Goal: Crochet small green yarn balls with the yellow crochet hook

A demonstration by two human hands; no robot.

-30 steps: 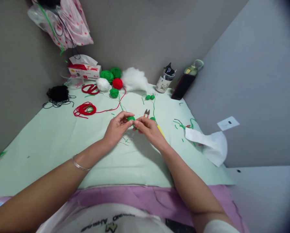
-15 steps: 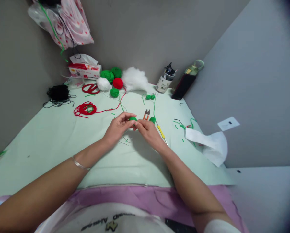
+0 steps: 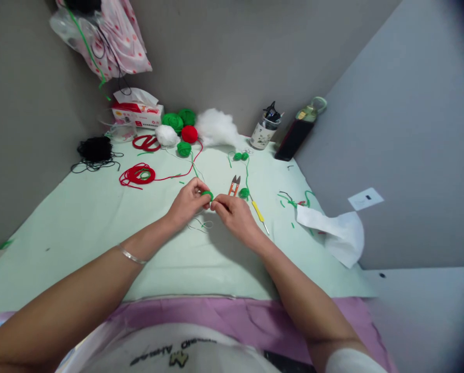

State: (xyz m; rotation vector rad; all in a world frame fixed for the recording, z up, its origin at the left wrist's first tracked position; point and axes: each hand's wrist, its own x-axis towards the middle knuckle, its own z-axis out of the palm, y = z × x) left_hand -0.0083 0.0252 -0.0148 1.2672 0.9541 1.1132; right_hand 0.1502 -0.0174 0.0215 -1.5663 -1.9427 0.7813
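Observation:
My left hand is closed on a small green crochet piece, which shows between thumb and fingers. Beside it, my right hand pinches with thumb and forefinger close to the piece's edge; whatever lies in that pinch is too small to make out. Just beyond the right hand lie orange thread snips and a small green crocheted ball. A crochet hook with a yellow handle rests to the right of that hand. Thin white thread lies loose below the hands.
At the back stand yarn balls, white stuffing, a tissue box, a pen cup and a dark bottle. Red scissors, coiled red yarn and black yarn lie left. Crumpled white paper lies right.
My hands have drawn slightly apart. The left hand has turned the green piece, which now sits a little further left, and the right fingers have moved down to its lower edge.

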